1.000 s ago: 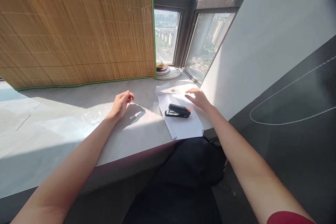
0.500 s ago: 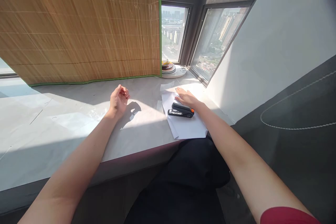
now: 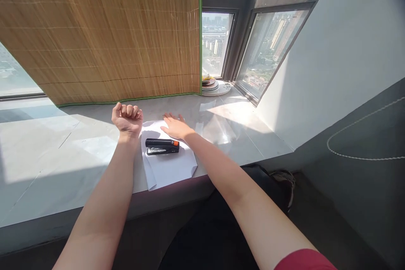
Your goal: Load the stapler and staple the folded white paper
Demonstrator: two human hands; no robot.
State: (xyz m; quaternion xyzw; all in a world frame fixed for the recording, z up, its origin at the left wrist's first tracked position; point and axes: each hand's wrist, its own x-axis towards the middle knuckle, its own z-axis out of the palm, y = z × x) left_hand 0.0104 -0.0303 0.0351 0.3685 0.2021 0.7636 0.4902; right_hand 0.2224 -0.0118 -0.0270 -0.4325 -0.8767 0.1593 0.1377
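Observation:
My right hand (image 3: 175, 127) lies flat with spread fingers on the upper right part of the white paper sheets (image 3: 172, 168). On top of the paper rests a black stapler (image 3: 162, 146) with an orange patch at its right end, just below my right hand and apart from it. My left hand (image 3: 127, 119) is curled into a fist near the paper's upper left corner, its inner wrist turned up. Nothing shows between its fingers. The paper's lower left corner is a little folded.
A bamboo blind (image 3: 126, 38) hangs over the pale window ledge (image 3: 85, 152). Several stacked plates (image 3: 211, 87) stand by the window corner. A clear plastic sheet (image 3: 221, 128) lies right of my right hand. A white wall (image 3: 319, 50) and a beaded cord (image 3: 363, 158) are on the right.
My right hand has moved left across the ledge, and the paper and stapler have shifted left with it. The clear plastic is now uncovered. My left hand has shifted left and closed tighter.

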